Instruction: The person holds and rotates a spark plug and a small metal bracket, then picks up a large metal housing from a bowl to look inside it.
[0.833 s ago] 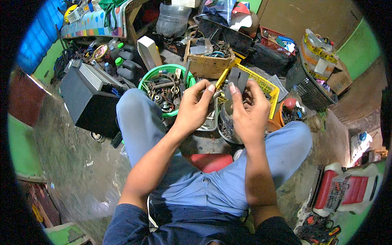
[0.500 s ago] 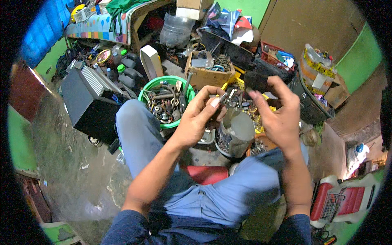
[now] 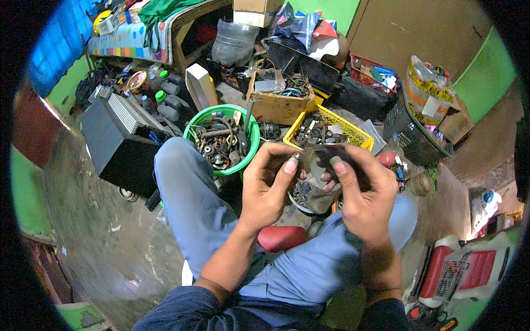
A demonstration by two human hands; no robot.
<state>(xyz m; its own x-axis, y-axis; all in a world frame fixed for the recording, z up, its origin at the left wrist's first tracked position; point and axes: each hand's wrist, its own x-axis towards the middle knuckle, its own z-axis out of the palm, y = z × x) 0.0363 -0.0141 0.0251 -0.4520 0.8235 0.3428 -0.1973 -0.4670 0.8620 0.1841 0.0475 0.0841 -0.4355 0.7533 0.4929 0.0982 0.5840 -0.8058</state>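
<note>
Both of my hands are raised close together over my lap. My left hand pinches a small round metal part between thumb and forefinger. Opposite it, the fingers of my right hand are bent in toward the thumb, closed around something dark and blurred that I cannot make out. Just beneath the hands stands a grey cylindrical container of small hardware, partly hidden. Beyond them sits a yellow plastic crate holding metal parts.
A green basin full of mixed metal parts stands by my left knee. Behind it is a cardboard box with cables. A black computer case lies left; a dark mesh basket stands right. A red padded seat lies between my legs.
My right hand has come left and lower, closing from a spread pose near the left hand. My left hand has dropped slightly, still pinching the small metal part.
</note>
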